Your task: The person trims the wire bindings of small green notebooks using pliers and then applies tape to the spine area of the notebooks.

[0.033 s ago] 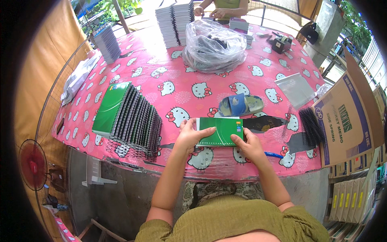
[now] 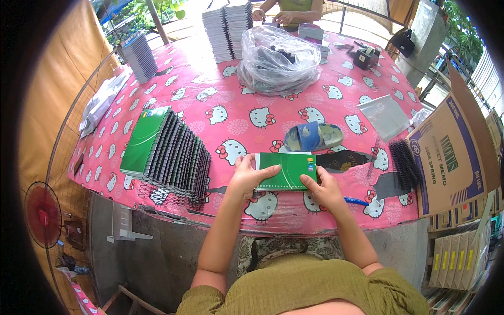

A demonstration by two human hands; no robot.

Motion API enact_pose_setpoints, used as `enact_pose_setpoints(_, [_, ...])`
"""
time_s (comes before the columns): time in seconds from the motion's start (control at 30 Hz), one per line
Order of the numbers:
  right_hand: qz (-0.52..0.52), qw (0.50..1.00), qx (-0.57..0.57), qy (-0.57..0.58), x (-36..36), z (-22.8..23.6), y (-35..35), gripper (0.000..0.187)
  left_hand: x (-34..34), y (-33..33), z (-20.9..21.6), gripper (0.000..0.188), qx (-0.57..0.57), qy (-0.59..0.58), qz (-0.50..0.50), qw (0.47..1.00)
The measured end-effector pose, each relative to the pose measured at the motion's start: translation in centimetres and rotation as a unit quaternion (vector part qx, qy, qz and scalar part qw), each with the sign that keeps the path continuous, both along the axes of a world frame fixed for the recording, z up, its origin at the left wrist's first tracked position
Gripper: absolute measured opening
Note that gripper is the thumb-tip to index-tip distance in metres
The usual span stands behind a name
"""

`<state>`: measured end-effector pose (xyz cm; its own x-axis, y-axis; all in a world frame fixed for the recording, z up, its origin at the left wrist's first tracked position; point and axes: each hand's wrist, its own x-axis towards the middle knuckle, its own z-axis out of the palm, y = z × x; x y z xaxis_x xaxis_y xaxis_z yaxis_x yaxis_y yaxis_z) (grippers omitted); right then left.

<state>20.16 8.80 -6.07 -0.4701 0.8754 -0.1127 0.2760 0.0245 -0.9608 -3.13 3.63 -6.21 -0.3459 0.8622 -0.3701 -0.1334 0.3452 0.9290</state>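
Between my hands, just over the near edge of the table, is a small green-covered notepad point(image 2: 286, 170). A row of punched holes runs along its near edge, and white pages show at its left and far sides. My left hand point(image 2: 245, 176) grips its left end, thumb across the cover. My right hand point(image 2: 326, 190) clasps the right end, thumb on top; the other fingers are partly hidden. To the left stands a stack of green notepads point(image 2: 149, 136) with black spiral bindings. A blue pen point(image 2: 357, 201) lies beside my right wrist.
A slide sandal point(image 2: 315, 136) lies beyond the notepad. Black spiral coils point(image 2: 404, 165) sit by an open cardboard box point(image 2: 451, 152) at right. Farther back are a clear plastic bag point(image 2: 278, 63), tall notebook stacks point(image 2: 226, 31) and another person's hands point(image 2: 286, 17).
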Motion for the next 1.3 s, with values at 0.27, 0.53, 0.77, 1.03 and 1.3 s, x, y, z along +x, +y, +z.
enact_pose_setpoints(0.27, [-0.005,0.998,-0.051,0.041,0.0,0.4,-0.2,0.051,1.0,-0.5,3.5,0.084,0.015,-0.094,-0.022,0.995])
enact_pose_setpoints(0.53, [0.022,0.987,-0.111,0.115,0.9,0.1,-0.2,0.085,1.5,-2.2,3.4,0.083,0.103,-0.010,-0.048,0.993])
enact_pose_setpoints(0.77, [0.085,0.984,-0.035,0.152,1.2,2.1,-1.3,0.103,2.9,-4.1,2.1,0.102,0.354,0.049,-0.096,0.929])
enact_pose_setpoints(1.03, [0.084,0.985,0.090,0.124,0.3,-0.8,-2.9,0.117,2.6,-5.0,-1.3,0.140,0.321,0.225,-0.144,0.908])
enact_pose_setpoints(1.3, [0.020,0.988,0.122,0.091,-0.3,-1.3,-3.5,0.121,2.5,-4.9,-0.7,0.132,0.274,0.181,-0.162,0.931])
